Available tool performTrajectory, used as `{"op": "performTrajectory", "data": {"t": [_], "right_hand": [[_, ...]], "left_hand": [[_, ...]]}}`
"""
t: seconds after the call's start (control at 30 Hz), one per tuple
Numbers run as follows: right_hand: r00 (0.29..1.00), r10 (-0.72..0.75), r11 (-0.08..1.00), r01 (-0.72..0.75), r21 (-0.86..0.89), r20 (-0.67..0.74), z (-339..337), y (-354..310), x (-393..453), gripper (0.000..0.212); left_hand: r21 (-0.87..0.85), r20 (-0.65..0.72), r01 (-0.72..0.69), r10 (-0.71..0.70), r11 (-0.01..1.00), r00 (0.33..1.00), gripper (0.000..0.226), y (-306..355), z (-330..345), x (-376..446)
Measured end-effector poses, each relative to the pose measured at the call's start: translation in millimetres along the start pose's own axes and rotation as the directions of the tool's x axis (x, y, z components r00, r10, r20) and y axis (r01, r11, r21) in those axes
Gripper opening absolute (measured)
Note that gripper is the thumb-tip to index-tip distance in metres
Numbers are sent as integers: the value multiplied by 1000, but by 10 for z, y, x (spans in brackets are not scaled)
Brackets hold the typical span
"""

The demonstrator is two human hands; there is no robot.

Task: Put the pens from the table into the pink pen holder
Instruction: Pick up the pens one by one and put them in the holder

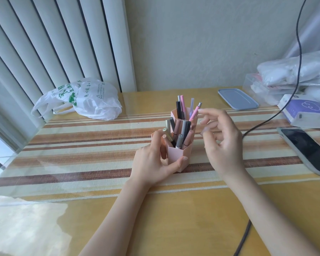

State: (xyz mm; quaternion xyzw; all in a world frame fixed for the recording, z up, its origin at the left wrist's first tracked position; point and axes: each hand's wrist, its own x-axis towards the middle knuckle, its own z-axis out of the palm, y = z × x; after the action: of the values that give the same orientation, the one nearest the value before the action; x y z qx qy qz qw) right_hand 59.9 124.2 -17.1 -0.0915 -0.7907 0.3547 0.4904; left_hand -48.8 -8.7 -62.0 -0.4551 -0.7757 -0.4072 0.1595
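Note:
The pink pen holder (175, 154), made of joined hexagonal tubes, stands upright on the striped mat (81, 145) in mid-table. Several pens (181, 133) in grey, black, pink and gold stick up from its compartments. My left hand (151, 161) grips the holder from the left, thumb across the front face and fingers behind the left tube. My right hand (222, 143) hovers just right of the holder with its fingers spread. Its fingertips are beside the top of a slanted pink pen with a silver cap (194, 113) in the back tube. I see no loose pens on the table.
A white plastic bag (89, 100) lies at the back left. A blue-grey lid (237, 98), a clear box under white packets (284, 76) and a purple tissue pack (307, 111) sit at the back right. A phone (307, 150) lies on the right. A black cable (262, 124) crosses there.

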Motion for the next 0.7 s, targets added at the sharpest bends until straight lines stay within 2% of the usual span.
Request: {"op": "performTrajectory", "data": {"t": [0.13, 0.27, 0.4, 0.5, 0.57, 0.63, 0.7], "right_hand": [[995, -32, 998, 36, -43, 98, 17, 53, 4, 49], [976, -30, 1000, 30, 1, 215, 52, 65, -19, 39], [979, -19, 1000, 18, 10, 202, 32, 63, -12, 29], [984, 62, 997, -69, 36, 169, 24, 81, -6, 17], [970, 115, 982, -144, 124, 215, 9, 41, 6, 14], [947, 119, 941, -203, 269, 298, 5, -35, 10, 19], [937, 138, 885, -262, 385, 320, 3, -77, 14, 26]], "left_hand": [[0, -19, -17, 17, 1000, 1000, 69, 24, -11, 0], [15, -47, -70, 71, 997, 996, 70, 58, -26, 7], [17, -54, -86, 86, 996, 995, 69, 63, -40, 8], [5, -50, -64, 64, 998, 997, 71, 48, -36, 2], [-23, -38, -27, 26, 999, 999, 74, 31, -37, 5], [-56, -31, 3, -5, 998, 999, 73, 14, -34, 9], [-86, -35, 19, -22, 996, 999, 69, 4, -30, 14]]}}
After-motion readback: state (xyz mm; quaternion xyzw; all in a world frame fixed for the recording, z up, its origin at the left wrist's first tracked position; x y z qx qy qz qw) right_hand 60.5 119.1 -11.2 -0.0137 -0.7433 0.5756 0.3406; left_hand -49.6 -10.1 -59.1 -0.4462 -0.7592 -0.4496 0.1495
